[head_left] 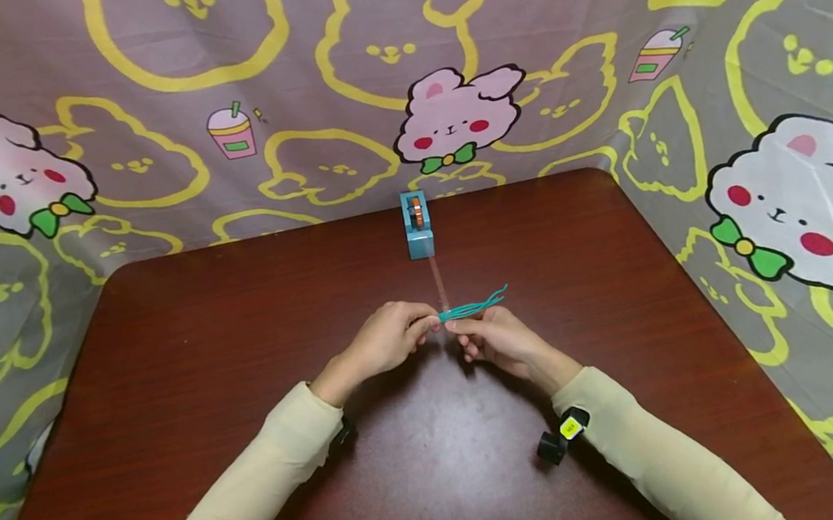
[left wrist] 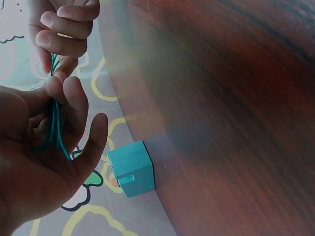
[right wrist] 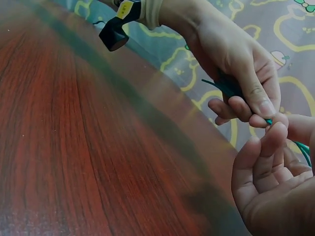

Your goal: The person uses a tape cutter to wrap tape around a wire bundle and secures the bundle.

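Between both hands, above the table, runs a bundle of thin green wires, its loose ends spreading to the right in the head view. My left hand pinches the bundle between thumb and fingertips; more strands hang across its palm in the left wrist view. Close beside it, my right hand pinches the wires with thumb and forefinger, other fingers curled. A strip of clear tape stretches from a blue tape dispenser down to the wires at the fingertips. Fingers hide how tape and wires meet.
The dispenser, holding an orange-cored roll, stands near the far edge of the brown wooden table. A patterned cloth hangs behind the table and along its sides. Black wrist cameras are worn at the sleeves.
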Motion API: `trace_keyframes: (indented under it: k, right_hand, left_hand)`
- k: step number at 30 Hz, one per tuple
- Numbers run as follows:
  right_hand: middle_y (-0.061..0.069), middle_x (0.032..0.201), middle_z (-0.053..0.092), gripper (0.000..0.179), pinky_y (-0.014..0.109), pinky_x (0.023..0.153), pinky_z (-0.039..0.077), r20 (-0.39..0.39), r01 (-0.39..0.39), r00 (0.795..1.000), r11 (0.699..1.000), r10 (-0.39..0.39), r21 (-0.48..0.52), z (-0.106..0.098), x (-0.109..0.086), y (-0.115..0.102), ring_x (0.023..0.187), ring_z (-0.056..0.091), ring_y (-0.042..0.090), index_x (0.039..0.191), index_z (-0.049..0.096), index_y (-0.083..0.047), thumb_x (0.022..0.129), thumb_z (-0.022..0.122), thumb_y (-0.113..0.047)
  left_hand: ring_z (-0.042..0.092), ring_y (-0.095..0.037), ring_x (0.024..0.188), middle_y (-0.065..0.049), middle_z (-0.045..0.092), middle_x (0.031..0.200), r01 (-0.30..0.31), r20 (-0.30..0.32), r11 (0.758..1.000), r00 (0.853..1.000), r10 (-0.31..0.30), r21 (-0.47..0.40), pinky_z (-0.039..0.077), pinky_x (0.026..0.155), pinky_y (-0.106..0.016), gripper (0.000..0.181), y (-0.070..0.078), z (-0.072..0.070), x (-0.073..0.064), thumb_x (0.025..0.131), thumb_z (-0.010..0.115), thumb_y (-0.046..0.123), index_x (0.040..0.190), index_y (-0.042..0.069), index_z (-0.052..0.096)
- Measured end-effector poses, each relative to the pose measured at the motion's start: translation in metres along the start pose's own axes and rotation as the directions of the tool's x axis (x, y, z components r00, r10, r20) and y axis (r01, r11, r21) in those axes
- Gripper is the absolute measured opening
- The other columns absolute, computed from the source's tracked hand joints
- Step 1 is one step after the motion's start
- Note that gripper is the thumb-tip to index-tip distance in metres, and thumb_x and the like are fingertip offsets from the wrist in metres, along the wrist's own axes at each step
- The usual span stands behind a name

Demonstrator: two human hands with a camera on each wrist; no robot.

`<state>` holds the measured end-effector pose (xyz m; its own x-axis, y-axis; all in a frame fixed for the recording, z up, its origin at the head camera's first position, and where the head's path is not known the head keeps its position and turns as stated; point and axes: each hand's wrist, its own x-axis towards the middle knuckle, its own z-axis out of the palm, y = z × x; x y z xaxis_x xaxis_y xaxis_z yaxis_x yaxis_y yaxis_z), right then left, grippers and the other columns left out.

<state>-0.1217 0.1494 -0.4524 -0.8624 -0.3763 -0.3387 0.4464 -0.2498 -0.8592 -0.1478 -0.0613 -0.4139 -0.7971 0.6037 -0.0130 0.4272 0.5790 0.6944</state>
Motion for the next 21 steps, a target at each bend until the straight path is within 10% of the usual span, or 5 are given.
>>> trace_keyframes:
  k: [15, 21]
  right_hand:
    - [0.005, 0.090, 0.065, 0.025, 0.029, 0.069, 0.054, 0.221, -0.116, 0.968, 0.993, 0.118, -0.022, -0.052, 0.019, -0.009, 0.068, 0.059, 0.013, 0.122, 0.062, -0.009, 0.102, 0.053, 0.000]
    - [0.010, 0.095, 0.069, 0.041, 0.036, 0.075, 0.057, 0.214, -0.194, 0.953, 0.976, 0.212, -0.104, -0.073, 0.042, -0.033, 0.074, 0.065, 0.019, 0.124, 0.062, 0.003, 0.110, 0.043, -0.030]
  left_hand:
    - [0.054, -0.008, 0.055, -0.001, 0.059, 0.068, -0.013, -0.011, 1.000, 1.000, 0.013, 0.025, 0.044, 0.059, -0.028, 0.022, -0.004, -0.003, -0.002, 0.104, 0.057, 0.021, 0.098, 0.008, 0.074]
    - [0.054, -0.008, 0.055, -0.004, 0.061, 0.069, -0.023, -0.015, 1.000, 1.000, 0.023, 0.021, 0.045, 0.059, -0.028, 0.022, -0.006, -0.005, -0.004, 0.104, 0.058, 0.021, 0.099, 0.008, 0.075]
